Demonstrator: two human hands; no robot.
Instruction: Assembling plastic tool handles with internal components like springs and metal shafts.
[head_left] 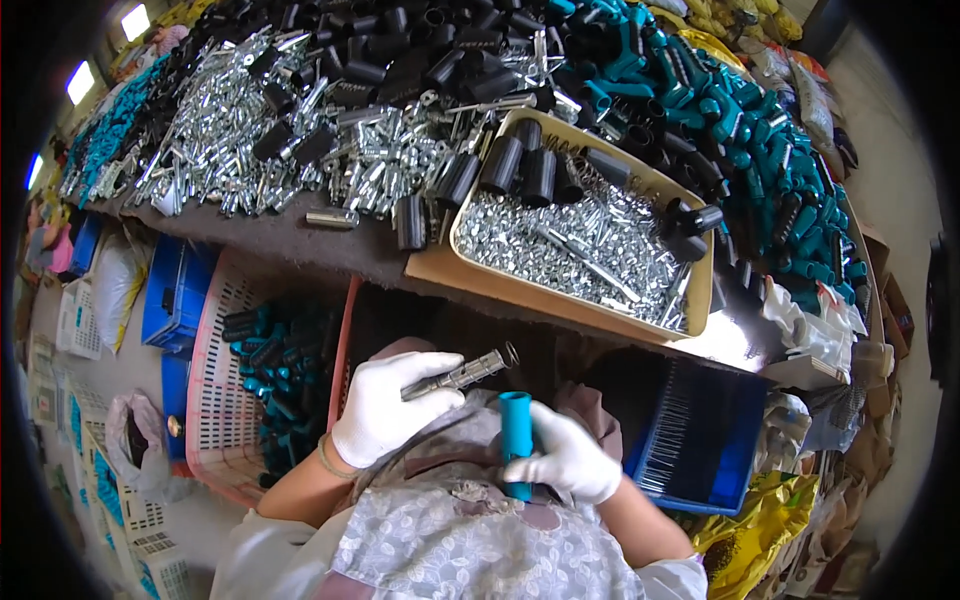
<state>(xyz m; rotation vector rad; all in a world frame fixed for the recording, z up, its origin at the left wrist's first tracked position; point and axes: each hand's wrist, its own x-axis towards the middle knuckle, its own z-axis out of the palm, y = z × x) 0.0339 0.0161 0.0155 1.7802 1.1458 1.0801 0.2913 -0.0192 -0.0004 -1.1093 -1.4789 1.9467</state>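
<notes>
Both my hands wear white gloves and are held in front of my lap. My left hand grips a slim silvery metal shaft with slots and a small wire spring at its tip. The shaft tilts up to the right. Upright in my right hand is a teal plastic tube, its round open top showing. The shaft and the tube are apart, with the shaft's end above and left of the tube's mouth.
A cream tray of small metal parts and black sleeves rests on the table edge. Behind it lie heaps of silvery parts and teal handles. A pink basket stands left, a blue bin with thin springs right.
</notes>
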